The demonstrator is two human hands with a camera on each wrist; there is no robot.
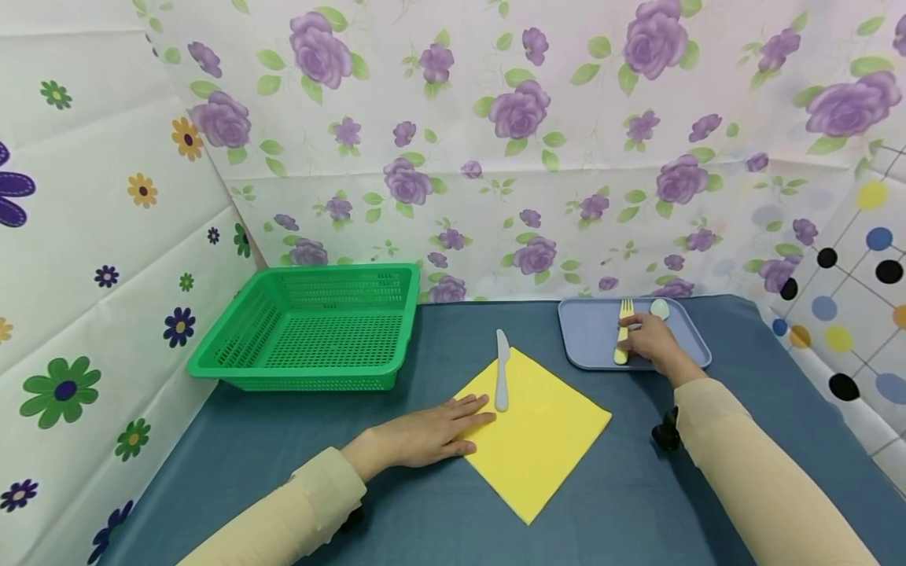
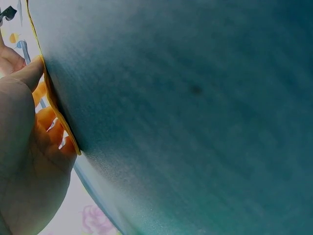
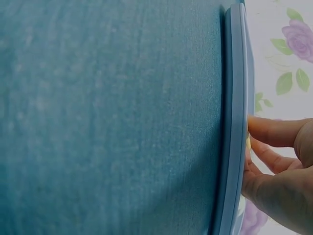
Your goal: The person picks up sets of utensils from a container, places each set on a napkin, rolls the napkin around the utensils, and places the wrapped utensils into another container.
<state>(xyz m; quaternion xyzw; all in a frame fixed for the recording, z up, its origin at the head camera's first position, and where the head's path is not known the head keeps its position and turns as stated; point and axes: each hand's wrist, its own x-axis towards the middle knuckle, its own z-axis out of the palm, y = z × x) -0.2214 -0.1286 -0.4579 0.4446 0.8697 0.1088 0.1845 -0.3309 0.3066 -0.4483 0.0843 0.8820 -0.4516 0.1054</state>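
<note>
A yellow cloth napkin (image 1: pixel 541 428) lies flat on the table, turned like a diamond. My left hand (image 1: pixel 435 432) rests palm down on its left corner with the fingers extended; the left wrist view shows the napkin's edge (image 2: pixel 62 120) beside the fingers. Close to those fingertips a pale grey-white knife (image 1: pixel 502 377) lies on the napkin, its blade passing the far edge. On the blue tray (image 1: pixel 591 334), my right hand (image 1: pixel 651 339) holds a yellow fork (image 1: pixel 626 309) between thumb and fingers, tines pointing away. A pale spoon (image 1: pixel 660 308) lies beside it, partly hidden by the hand.
A green plastic basket (image 1: pixel 297 377) with perforated sides stands at the back left of the blue-covered table (image 1: pixel 602 503). Flowered sheeting (image 1: pixel 467 220) hangs behind the table, and more patterned sheets flank it at left and right.
</note>
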